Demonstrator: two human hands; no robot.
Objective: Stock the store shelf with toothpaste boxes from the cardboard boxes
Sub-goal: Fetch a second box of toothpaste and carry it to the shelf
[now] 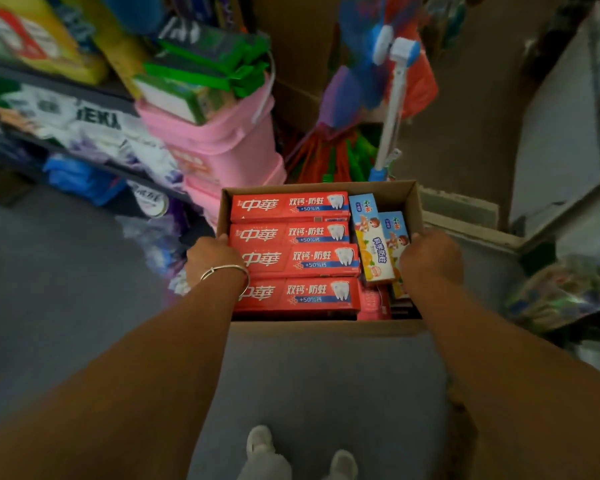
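while you stand over the grey floor (pixel 84 306), you carry an open cardboard box (pixel 388 192) out in front of you, one hand on each side. your left hand (pixel 211 259), with a thin bracelet (pixel 226 271) at the wrist, is wrapped over the box's left wall, fingers closed on the edge. your right hand (pixel 430 259) grips the right wall the same way, curled shut over the rim. inside, four red toothpaste boxes (pixel 293 258) lie flat in a stack-like row, running front to back and filling the left and middle of the box. beside them on the right, two pale blue children's toothpaste boxes (pixel 371 237) lie lengthwise, the nearer-to-centre one resting partly on the other. below those, a smaller red pack (pixel 373 301) sits low in the near right corner. just past the box stand stacked pink buckets (pixel 222 140) with green packs (pixel 205 60) on top. the shelf (pixel 66 88) runs along your left, crowded with goods.
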